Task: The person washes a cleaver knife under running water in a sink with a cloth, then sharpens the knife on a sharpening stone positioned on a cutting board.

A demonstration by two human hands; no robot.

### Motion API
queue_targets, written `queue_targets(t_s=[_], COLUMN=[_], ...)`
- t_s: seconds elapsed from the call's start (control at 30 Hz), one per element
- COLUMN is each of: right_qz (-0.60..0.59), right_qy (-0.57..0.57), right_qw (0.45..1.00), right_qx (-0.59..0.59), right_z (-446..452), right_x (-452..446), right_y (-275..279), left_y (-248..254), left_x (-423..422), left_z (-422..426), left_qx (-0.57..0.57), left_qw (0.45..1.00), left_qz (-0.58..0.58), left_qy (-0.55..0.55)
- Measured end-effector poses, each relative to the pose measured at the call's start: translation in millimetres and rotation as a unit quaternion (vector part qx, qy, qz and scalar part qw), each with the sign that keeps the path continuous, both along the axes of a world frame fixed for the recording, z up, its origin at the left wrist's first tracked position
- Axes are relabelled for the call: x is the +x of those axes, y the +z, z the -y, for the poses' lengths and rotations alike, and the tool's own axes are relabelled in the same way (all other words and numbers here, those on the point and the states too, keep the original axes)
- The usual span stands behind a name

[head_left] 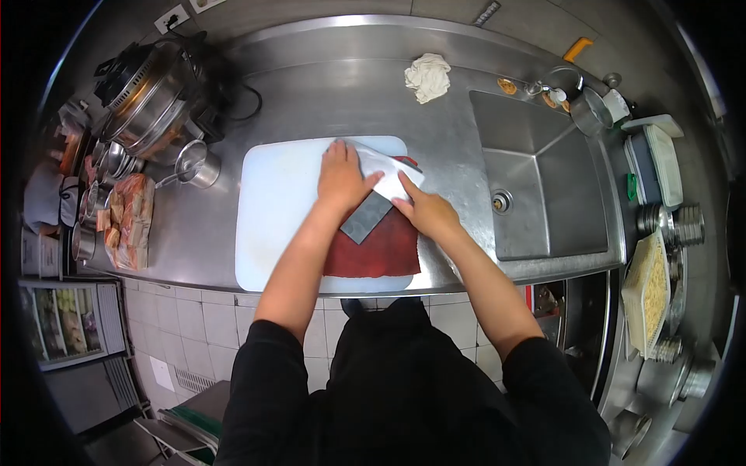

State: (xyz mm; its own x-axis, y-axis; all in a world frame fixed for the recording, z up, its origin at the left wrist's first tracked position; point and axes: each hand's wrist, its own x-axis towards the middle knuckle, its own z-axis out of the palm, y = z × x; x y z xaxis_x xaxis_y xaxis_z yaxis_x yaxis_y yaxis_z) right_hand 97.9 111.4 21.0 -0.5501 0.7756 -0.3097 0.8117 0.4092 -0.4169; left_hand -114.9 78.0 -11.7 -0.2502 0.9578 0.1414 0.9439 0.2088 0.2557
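A broad, shiny cleaver (381, 172) lies with its blade across a grey sharpening stone (367, 220). My right hand (430, 211) is closed at the cleaver's right end; its handle is hidden under the fingers. My left hand (342, 176) presses on the blade from the left, fingers stretched out flat and thumb pointing right. Beneath the stone is a dark red cloth (381, 254), spread over the right part of a white cutting board (268, 206). A bit of red shows by the stone's far end, too small to make out.
To the right is a steel sink (544, 198). A crumpled white cloth (427, 78) lies behind the board. Left stand a metal jug (197, 165), a bagged pack of food (132, 221) and a glass-bowled appliance (151, 105). A tray of shredded food (646, 291) sits far right.
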Motion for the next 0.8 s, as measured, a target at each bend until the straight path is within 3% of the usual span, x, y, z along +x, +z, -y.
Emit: queue_targets(t_s=[0.13, 0.2, 0.27, 0.4, 0.57, 0.67, 0.8], right_qz=[0.002, 0.011, 0.014, 0.028, 0.019, 0.012, 0.004], right_qy=[-0.054, -0.051, -0.048, -0.001, -0.022, -0.047, -0.017], right_qw=[0.997, 0.998, 0.998, 1.0, 1.0, 0.998, 1.0], right_qx=[-0.05, -0.045, -0.039, 0.014, 0.001, -0.034, 0.002], right_z=[68.2, 84.0, 76.1, -1.6, 32.2, 69.3, 33.4], right_x=[102.6, 120.9, 110.8, 7.9, 60.6, 117.1, 60.0], right_y=[-31.4, -22.4, -20.3, -9.2, -19.4, -31.7, -18.1], left_y=[-16.2, -5.3, -8.3, -7.1, -12.5, -13.2, -14.2], left_x=[95.2, 120.1, 96.5, 2.1, 53.7, 115.2, 52.2], left_z=[60.5, 80.9, 59.8, -8.3, 22.2, 71.5, 21.2], left_qx=[0.032, -0.01, -0.018, -0.041, 0.018, 0.017, 0.014], left_qw=[0.997, 0.996, 0.996, 0.998, 0.998, 0.994, 0.999], left_qz=[-0.043, 0.035, 0.023, 0.04, -0.036, 0.038, 0.001], left_qy=[-0.06, -0.085, -0.086, -0.024, -0.055, -0.1, -0.047])
